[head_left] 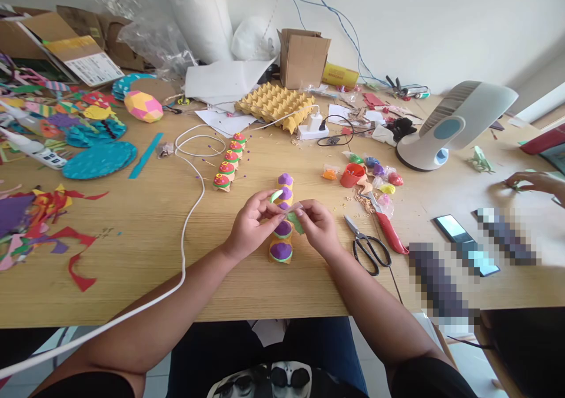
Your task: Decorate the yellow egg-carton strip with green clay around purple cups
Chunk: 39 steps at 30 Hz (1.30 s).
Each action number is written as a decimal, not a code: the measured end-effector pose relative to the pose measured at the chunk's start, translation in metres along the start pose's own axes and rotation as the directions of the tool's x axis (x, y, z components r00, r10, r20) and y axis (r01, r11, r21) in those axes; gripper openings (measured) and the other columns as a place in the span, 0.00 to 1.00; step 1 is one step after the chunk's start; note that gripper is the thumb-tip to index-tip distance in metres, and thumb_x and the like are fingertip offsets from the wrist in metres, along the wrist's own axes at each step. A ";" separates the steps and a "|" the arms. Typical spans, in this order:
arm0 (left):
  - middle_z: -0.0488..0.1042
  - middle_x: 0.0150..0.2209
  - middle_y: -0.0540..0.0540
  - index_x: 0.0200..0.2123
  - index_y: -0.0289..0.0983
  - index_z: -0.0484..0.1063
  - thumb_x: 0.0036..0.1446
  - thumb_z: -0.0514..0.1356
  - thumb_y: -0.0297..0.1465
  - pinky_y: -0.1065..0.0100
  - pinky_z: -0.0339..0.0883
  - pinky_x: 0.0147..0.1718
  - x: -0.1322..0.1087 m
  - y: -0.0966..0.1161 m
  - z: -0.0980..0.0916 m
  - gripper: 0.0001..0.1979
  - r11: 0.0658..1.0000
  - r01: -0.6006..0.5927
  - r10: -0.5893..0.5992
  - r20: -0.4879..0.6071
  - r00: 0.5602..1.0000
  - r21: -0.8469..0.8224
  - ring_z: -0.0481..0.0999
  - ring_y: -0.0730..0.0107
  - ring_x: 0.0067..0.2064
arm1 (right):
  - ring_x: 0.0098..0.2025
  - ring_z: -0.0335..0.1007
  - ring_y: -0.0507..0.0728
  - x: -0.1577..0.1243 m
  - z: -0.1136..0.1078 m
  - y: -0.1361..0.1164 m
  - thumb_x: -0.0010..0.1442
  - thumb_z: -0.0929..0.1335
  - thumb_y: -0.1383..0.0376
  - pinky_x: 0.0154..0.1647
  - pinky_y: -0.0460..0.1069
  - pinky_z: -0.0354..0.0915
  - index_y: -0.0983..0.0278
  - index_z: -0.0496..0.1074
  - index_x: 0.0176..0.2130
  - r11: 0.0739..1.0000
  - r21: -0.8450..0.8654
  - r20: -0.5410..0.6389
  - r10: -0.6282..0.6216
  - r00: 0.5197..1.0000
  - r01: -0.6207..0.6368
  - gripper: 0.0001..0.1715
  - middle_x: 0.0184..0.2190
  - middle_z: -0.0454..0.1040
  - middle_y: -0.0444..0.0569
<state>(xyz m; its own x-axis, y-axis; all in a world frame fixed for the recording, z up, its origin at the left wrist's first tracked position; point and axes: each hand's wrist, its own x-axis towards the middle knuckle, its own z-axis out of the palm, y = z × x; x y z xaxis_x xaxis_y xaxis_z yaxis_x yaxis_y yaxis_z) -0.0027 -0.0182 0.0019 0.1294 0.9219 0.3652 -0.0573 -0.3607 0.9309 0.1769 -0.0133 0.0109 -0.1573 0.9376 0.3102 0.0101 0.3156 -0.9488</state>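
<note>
Both of my hands are raised over a row of egg-carton cups (281,251) topped with purple clay and edged in pale green. My left hand (253,221) is closed in a pinch, with a light green strip of soft clay (276,196) at its fingers. Fingers of my right hand (318,226) pinch a small pale green piece (295,222), perhaps in a thin clear wrap. Its exact kind is unclear. A thin pale edge spans the gap between both thumbs. The middle of the purple row is hidden behind my hands.
A red-and-green egg-carton row (229,161) stands ahead, with pins around it. Black-handled scissors (368,246) lie right, near clay bags (383,177) and a red cup (352,175). A white cable (184,233) crosses left. Another person's hand (536,183) is far right, beyond a fan (454,127).
</note>
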 end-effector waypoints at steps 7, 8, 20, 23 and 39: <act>0.77 0.38 0.48 0.54 0.41 0.65 0.60 0.63 0.26 0.68 0.74 0.42 0.001 0.005 -0.001 0.20 0.996 -0.082 0.079 0.081 0.994 0.041 0.78 0.72 0.40 | 0.30 0.67 0.52 -0.001 -0.004 -0.002 0.67 0.67 0.56 0.32 0.48 0.65 0.62 0.72 0.36 0.994 -0.083 0.036 -0.070 0.997 0.073 0.12 0.31 0.73 0.47; 0.77 0.39 0.47 0.55 0.40 0.65 0.60 0.63 0.26 0.67 0.74 0.43 0.001 0.005 -0.001 0.21 0.994 -0.088 0.082 0.091 0.992 0.060 0.77 0.71 0.40 | 0.31 0.67 0.52 0.000 -0.004 -0.002 0.67 0.67 0.56 0.33 0.48 0.65 0.61 0.72 0.36 0.991 -0.104 0.040 -0.086 0.996 0.089 0.12 0.31 0.74 0.47; 0.76 0.36 0.50 0.53 0.41 0.65 0.61 0.63 0.27 0.69 0.74 0.39 -0.002 0.000 -0.001 0.18 0.992 -0.095 0.089 0.082 0.993 0.078 0.77 0.73 0.37 | 0.30 0.65 0.52 -0.001 -0.002 -0.006 0.65 0.68 0.58 0.32 0.48 0.63 0.62 0.72 0.34 0.960 -0.235 0.103 -0.131 0.986 0.152 0.11 0.29 0.72 0.46; 0.76 0.36 0.50 0.55 0.41 0.64 0.60 0.63 0.28 0.69 0.74 0.39 -0.002 0.002 -0.001 0.20 0.996 -0.071 0.066 0.087 0.994 0.054 0.77 0.72 0.37 | 0.32 0.67 0.53 -0.001 -0.002 -0.006 0.64 0.69 0.55 0.33 0.49 0.65 0.62 0.71 0.33 0.983 -0.151 0.092 -0.087 0.992 0.100 0.13 0.30 0.73 0.47; 0.73 0.55 0.38 0.61 0.41 0.66 0.66 0.57 0.35 0.56 0.67 0.56 -0.001 0.004 -0.008 0.21 0.988 -0.076 0.071 0.038 0.997 0.136 0.73 0.59 0.55 | 0.32 0.69 0.54 0.013 -0.026 0.005 0.67 0.65 0.54 0.33 0.50 0.66 0.61 0.75 0.39 0.960 -0.280 -0.274 -0.093 0.957 0.013 0.15 0.32 0.76 0.49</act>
<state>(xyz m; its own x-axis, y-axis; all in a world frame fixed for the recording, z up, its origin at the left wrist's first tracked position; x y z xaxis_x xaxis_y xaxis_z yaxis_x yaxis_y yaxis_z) -0.0110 -0.0191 0.0048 0.1628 0.8878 0.4305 0.0684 -0.4455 0.8927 0.2006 0.0042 0.0122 0.1193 0.9083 0.4010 0.2844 0.3557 -0.8903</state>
